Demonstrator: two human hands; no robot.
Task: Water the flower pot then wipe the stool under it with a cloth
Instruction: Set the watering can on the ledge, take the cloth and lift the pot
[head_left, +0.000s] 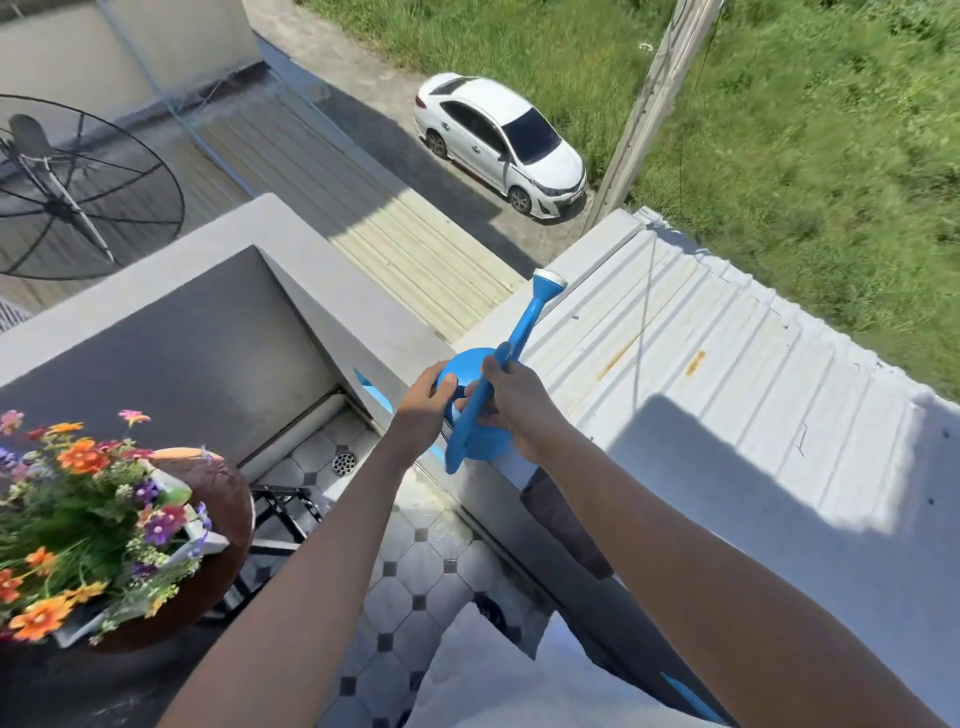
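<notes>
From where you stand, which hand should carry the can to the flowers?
Probably the right hand: it grips the watering can by its handle; the left hand only steadies the body. The flower pot sits left.

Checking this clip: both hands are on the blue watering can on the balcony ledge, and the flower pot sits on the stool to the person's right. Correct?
Not quite. In the head view the flower pot on the stool is to the person's left, not right. The rest holds: the left hand and right hand are both on the blue watering can on the balcony ledge.
</notes>
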